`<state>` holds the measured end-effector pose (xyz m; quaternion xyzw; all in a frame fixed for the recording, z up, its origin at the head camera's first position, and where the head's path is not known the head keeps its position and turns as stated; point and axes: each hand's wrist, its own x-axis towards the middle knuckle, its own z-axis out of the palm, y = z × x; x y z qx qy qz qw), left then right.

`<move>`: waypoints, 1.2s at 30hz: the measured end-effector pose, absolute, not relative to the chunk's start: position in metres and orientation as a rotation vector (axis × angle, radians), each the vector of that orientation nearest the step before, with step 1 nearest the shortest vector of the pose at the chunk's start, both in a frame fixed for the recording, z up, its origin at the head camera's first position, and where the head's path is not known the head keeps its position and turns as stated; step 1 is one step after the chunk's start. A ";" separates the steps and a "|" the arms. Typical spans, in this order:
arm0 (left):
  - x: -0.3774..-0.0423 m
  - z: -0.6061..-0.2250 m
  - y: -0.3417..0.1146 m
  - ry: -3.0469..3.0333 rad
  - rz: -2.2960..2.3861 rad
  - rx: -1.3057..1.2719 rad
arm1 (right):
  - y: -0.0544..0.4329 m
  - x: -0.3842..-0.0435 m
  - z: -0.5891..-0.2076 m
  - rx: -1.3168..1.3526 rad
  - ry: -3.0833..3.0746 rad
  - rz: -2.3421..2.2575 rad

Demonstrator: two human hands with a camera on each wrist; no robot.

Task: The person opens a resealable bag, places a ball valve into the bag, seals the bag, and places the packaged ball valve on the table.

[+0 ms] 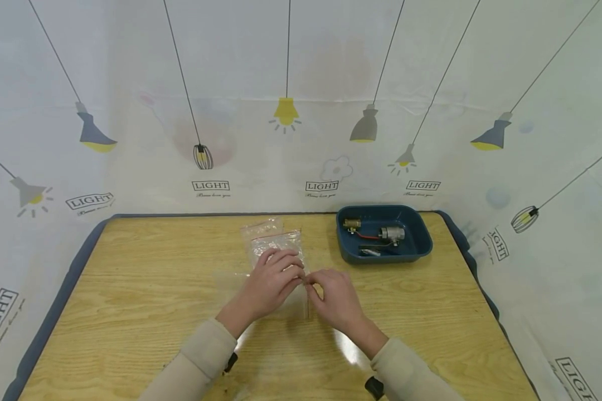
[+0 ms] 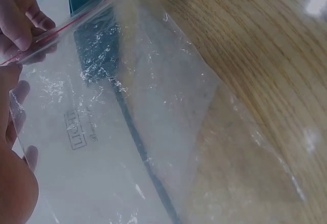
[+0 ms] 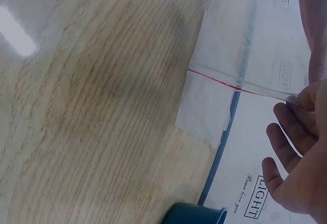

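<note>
A clear zip-lock bag (image 2: 153, 132) with a red seal line hangs between my two hands, its zip edge drawn taut in the wrist views. My left hand (image 1: 271, 281) grips the bag near the zip, fingers spread behind the clear plastic. Thumb and index finger of my right hand (image 1: 336, 295) pinch the zip edge, and its other fingers curl loosely in the right wrist view. Fingertips of both hands nearly meet at the seal. Just beyond them, more zip-lock bags (image 1: 276, 240) overlap flat on the table.
At the back right of the wooden table (image 1: 145, 289) stands a dark blue tub (image 1: 416, 254). Inside it lie a brass valve (image 1: 352, 224), a silver metal valve (image 1: 392, 233) and other small parts. A printed curtain (image 1: 256, 156) hangs around the table's back and sides.
</note>
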<state>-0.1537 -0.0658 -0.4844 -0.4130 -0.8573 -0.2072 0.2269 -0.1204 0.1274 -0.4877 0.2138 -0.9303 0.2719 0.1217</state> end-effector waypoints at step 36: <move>-0.145 -0.484 -0.063 -2.358 -0.392 -0.945 | 0.130 -0.117 -0.493 0.607 -2.473 0.654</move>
